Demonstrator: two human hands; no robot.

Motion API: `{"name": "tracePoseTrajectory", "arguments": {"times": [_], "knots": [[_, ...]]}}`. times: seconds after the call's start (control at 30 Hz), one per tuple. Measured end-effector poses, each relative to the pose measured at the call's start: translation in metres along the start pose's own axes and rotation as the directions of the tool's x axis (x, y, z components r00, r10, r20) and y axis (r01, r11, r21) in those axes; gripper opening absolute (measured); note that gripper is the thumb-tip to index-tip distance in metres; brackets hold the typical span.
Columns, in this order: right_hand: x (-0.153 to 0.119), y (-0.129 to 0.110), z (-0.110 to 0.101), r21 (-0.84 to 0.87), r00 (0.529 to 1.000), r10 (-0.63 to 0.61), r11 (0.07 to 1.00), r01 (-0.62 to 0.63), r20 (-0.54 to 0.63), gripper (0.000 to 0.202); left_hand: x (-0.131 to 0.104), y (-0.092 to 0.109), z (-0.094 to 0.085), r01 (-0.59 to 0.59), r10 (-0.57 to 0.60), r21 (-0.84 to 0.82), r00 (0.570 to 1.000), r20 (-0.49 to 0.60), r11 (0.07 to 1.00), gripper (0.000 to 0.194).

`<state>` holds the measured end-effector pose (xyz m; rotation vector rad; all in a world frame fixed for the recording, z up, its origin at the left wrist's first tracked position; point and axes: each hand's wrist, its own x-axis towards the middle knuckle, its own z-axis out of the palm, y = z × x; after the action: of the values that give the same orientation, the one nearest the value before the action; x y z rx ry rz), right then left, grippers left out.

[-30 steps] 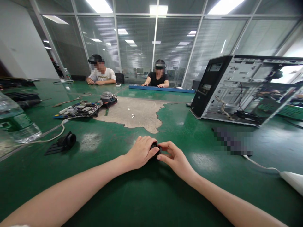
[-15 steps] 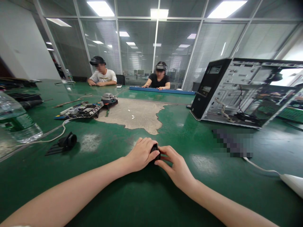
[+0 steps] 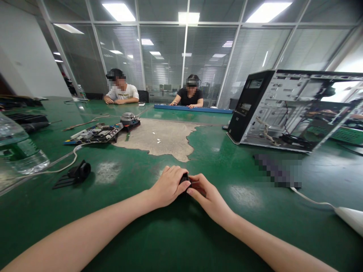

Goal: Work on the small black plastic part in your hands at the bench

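Low over the green tabletop (image 3: 181, 241), a small black part (image 3: 185, 177) sits between my two hands. Most of it is covered by fingers, so its kind cannot be made out. My left hand (image 3: 168, 187) is closed round it from the left, thumb along the near side. On the right side, my right hand (image 3: 209, 197) pinches at the same part with thumb and fingertips.
Left: a water bottle (image 3: 24, 149), a circuit board (image 3: 93, 134), a fan cooler (image 3: 129, 120) and a black plastic bracket (image 3: 76, 173). Right: an opened computer case (image 3: 283, 113) and a blurred dark object (image 3: 275, 170) with a white cable. Two people sit across the table.
My right thumb has shifted slightly up and right against the black part. My left hand keeps its hold. The view has moved very slightly.
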<state>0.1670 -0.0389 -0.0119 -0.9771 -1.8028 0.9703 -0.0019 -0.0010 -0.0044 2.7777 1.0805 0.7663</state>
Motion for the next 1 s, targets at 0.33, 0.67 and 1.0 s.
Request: {"name": "tracePoseTrajectory", "arguments": {"times": [0.33, 0.67, 1.0], "knots": [[0.001, 0.002, 0.001, -0.030, 0.996, -0.057, 0.998, 0.056, -0.063, 0.011, 0.001, -0.001, 0.003, 0.005, -0.005, 0.003, 1.000, 0.001, 1.000, 0.041], [-0.002, -0.001, -0.002, -0.121, 0.993, -0.118, 0.986, 0.119, 0.009, 0.024, 0.001, 0.000, 0.001, -0.008, 0.007, 0.023, 1.000, 0.017, 1.000, 0.040], [0.003, 0.005, 0.002, -0.025, 0.999, -0.015, 1.000, 0.014, -0.051, 0.019, 0.001, -0.001, 0.001, -0.009, 0.009, 0.023, 1.000, 0.020, 1.000, 0.042]]}}
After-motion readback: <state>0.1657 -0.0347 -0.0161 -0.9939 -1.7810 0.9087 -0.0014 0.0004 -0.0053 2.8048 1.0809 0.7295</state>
